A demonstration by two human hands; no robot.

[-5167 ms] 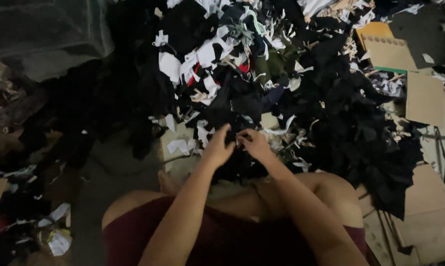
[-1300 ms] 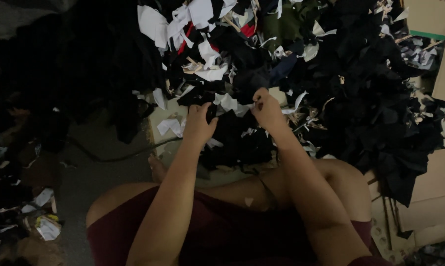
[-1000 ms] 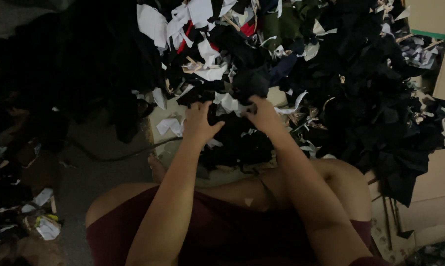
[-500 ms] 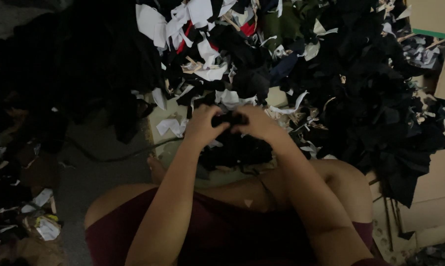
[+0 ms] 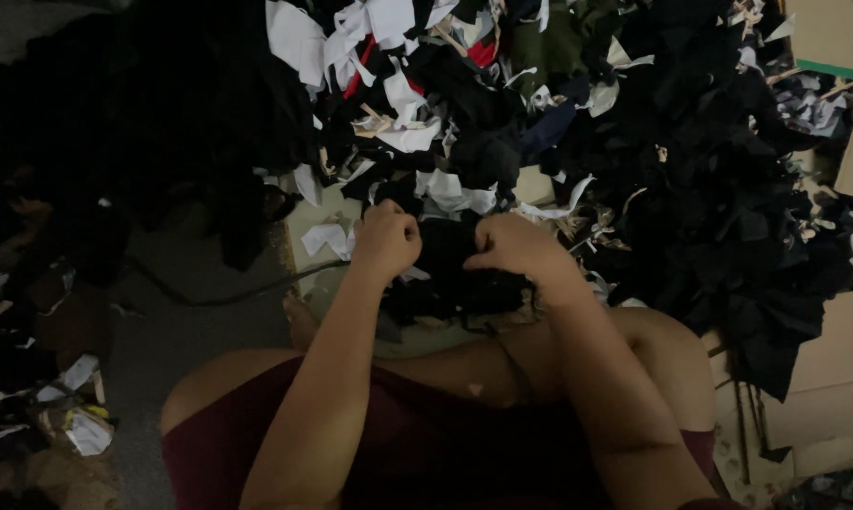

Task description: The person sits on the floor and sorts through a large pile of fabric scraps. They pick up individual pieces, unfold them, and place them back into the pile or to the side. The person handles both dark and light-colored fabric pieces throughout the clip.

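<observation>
Dark cable (image 5: pixel 209 293) on the floor at left. My left hand (image 5: pixel 386 238) is clenched on the black fabric scrap (image 5: pixel 450 274), right hand (image 5: pixel 516 247) grasping its other side, near the scrap pile (image 5: pixel 578 123). I judge firm, even grips close together best for control. Cardboard (image 5: pixel 837 354) far right.

Dim indoor light falls weakly from above; the left side sinks into near-black shadow, dark fabric loses detail, edges look soft, with no glare anywhere.

Left hand (image 5: pixel 386 238) and right hand (image 5: pixel 513 247) both clench a black fabric scrap (image 5: pixel 450 255); heaped cloth scraps (image 5: pixel 578 123) lie beyond.
</observation>
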